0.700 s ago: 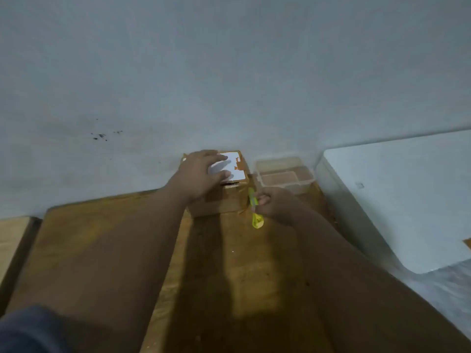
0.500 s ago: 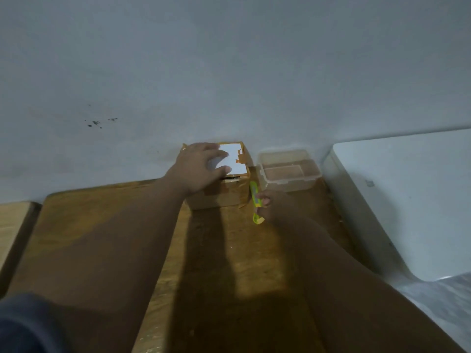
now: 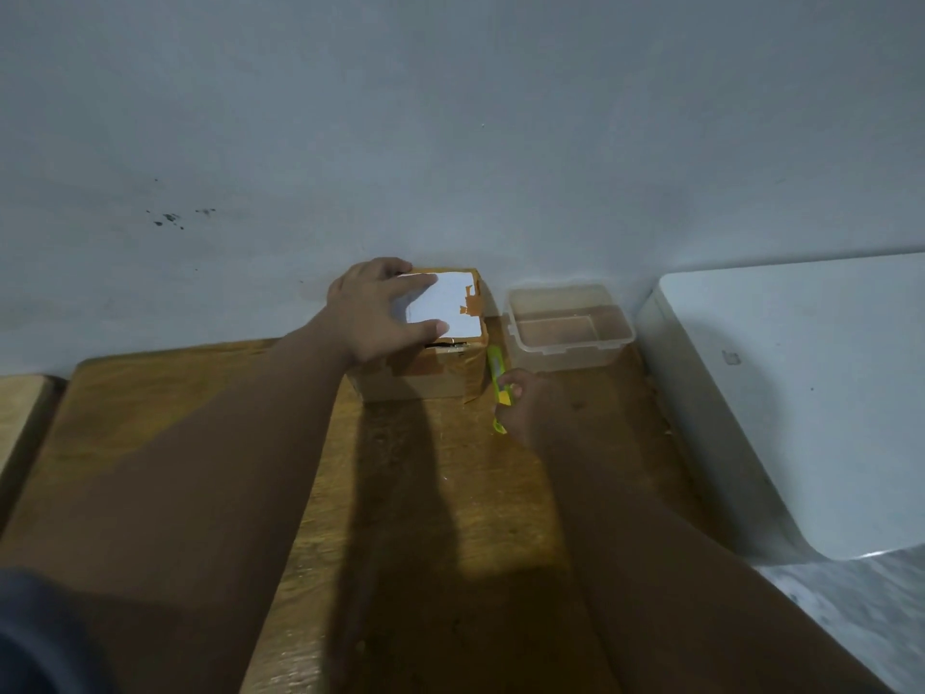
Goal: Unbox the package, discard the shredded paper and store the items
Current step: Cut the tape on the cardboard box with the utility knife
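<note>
A small cardboard box (image 3: 430, 378) wrapped in brown tape, with a white label on top, stands against the wall at the far end of the wooden table (image 3: 200, 418). My left hand (image 3: 373, 313) lies flat on its top with the fingers spread over the label. My right hand (image 3: 525, 403) grips a yellow-green utility knife (image 3: 497, 378), held upright against the box's right front corner. A thin dark gap shows along the top front edge of the box. What is inside the box is hidden.
An empty clear plastic container (image 3: 568, 328) sits just right of the box. A white flat-topped appliance (image 3: 801, 393) fills the right side. A grey wall (image 3: 450, 142) rises behind. A second wooden surface (image 3: 20, 413) lies at far left.
The knife has moved up along the box's right corner, from lower on the table side. My left hand stays pressed on the box top. The camera has shifted slightly.
</note>
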